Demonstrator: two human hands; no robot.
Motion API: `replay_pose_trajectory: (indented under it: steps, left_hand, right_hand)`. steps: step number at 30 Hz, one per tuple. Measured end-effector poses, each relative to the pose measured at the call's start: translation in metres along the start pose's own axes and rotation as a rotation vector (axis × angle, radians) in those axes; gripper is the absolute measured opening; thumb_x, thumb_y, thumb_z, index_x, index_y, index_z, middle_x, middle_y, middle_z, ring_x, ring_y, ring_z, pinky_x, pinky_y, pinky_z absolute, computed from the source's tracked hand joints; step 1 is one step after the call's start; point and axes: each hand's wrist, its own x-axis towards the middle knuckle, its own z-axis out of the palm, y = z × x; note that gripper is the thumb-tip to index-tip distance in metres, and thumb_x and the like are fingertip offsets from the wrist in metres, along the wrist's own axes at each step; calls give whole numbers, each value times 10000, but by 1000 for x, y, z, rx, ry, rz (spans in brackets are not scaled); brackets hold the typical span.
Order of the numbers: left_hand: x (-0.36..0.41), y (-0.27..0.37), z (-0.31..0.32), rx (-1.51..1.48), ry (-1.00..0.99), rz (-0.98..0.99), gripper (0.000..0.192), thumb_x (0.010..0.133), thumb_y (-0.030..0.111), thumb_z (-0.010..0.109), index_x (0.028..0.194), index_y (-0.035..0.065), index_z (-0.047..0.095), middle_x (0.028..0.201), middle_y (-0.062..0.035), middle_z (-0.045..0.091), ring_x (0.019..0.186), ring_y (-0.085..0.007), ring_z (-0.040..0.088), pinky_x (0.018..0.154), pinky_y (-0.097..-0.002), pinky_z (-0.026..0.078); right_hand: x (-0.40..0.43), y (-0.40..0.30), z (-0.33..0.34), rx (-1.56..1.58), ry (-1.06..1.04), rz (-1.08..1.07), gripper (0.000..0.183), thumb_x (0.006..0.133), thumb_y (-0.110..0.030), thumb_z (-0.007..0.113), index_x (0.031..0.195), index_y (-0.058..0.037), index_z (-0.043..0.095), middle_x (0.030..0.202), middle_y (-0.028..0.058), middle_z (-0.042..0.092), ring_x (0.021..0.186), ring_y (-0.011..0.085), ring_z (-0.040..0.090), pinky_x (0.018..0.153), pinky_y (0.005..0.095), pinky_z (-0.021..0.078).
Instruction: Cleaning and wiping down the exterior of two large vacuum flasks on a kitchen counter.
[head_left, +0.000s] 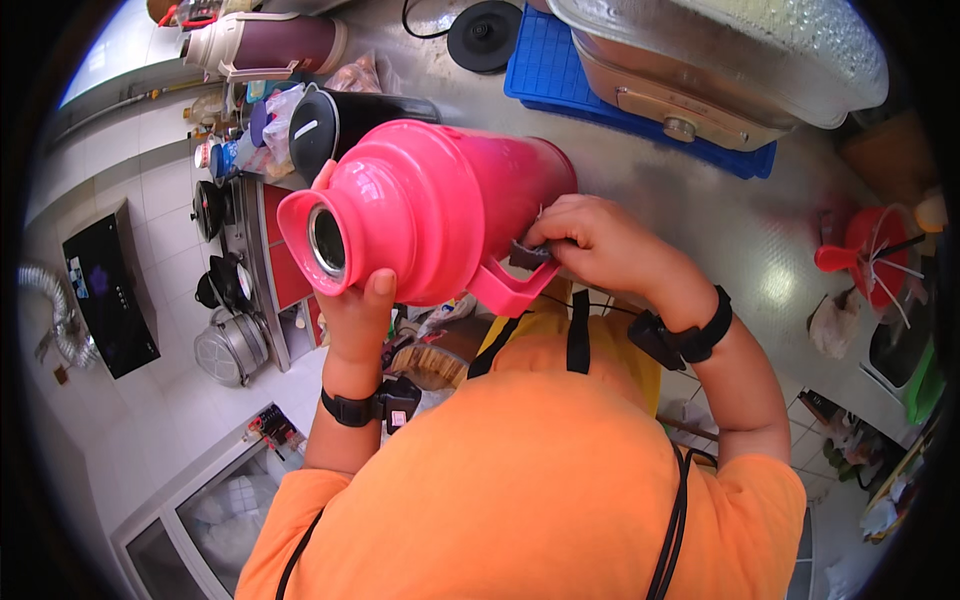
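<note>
A glossy pink vacuum flask lies on its side in front of me, its uncapped mouth to the left showing a silvery rim. My left hand holds it by the neck from below, with the thumb up against the collar and the other fingers mostly hidden. My right hand pinches a small dark grey scrubbing pad or cloth beside the flask's body, at the pink handle. Whether the flask's base rests on the metal countertop cannot be made out.
Beyond the flask, a lidded steel food warmer stands on a blue plastic rack. A black kettle base, a black lidded container and a maroon flask are at the back left. A red utensil holder stands at right.
</note>
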Motion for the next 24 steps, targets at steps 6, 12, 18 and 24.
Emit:
replay_pose_trajectory:
  steps: [6,12,18,24]
  left_hand:
    - [-2,-4,1,-40,13,7,1083,710,623,761,1446,-17,292,1482,-147,332,1330,-275,404,1087,-414,364]
    - [-2,2,1,-68,-15,-53,1085,712,614,763,1452,-15,281,1481,-152,336,1332,-272,403,1082,-415,373]
    - [5,0,2,-48,-6,11,1108,693,609,781,1454,-23,282,1473,-151,347,1312,-265,426,1079,-407,378]
    - [11,-1,1,-76,-29,10,1150,650,630,802,1445,-27,293,1464,-147,364,1299,-261,448,1079,-410,396]
  right_hand:
    - [-10,-29,6,228,336,134,154,788,-51,556,920,-24,630,846,125,625,857,322,590,771,403,480]
    - [-11,-64,-1,167,155,-1,199,811,-96,582,981,-1,622,886,129,578,869,293,562,793,373,458]
    - [-7,-77,-10,126,46,64,272,757,-105,625,1007,1,628,879,123,558,857,287,558,759,357,461]
    - [-30,-60,4,200,71,81,277,705,-68,604,973,-26,653,814,95,529,767,235,538,680,327,437]
